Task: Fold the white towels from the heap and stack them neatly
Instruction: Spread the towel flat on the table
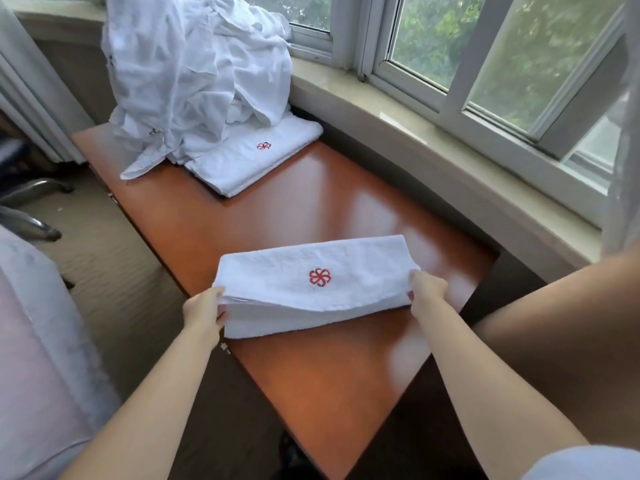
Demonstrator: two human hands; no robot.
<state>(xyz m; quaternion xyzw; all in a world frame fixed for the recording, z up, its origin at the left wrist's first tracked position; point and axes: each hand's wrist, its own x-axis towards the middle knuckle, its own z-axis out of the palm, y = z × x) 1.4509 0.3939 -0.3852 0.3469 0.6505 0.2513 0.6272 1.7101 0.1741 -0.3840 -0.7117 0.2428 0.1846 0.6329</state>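
Lying across the middle of a glossy reddish-brown worktop [311, 202], a folded white towel [298, 292] with a red flower emblem [319, 276] on top is held at both short ends. The left hand [204, 311] has a grip on the left end, thumb on top and fingers tucked under the upper layers. The right hand [427, 289] pinches the right end the same way, so the upper fold is lifted slightly off the layers beneath, which rest on the wood.

At the far end of the worktop a tall heap of crumpled white towels [197, 71] leans toward the window. Just in front of it and partly under it lies a flat folded towel [252, 161] bearing a smaller red emblem.

Along the right runs a curved pale window sill [433, 140] below white-framed windows [450, 64], with green leaves blurred beyond the glass. Sheer curtain [623, 133] hangs at the right edge. Beige carpet [114, 265] covers the floor on the left, where the metal legs of a chair [31, 209] show, its seat cut off. Pale cloth [41, 341] fills the lower left corner; what it belongs to is unclear. How many towels are in the heap cannot be made out.
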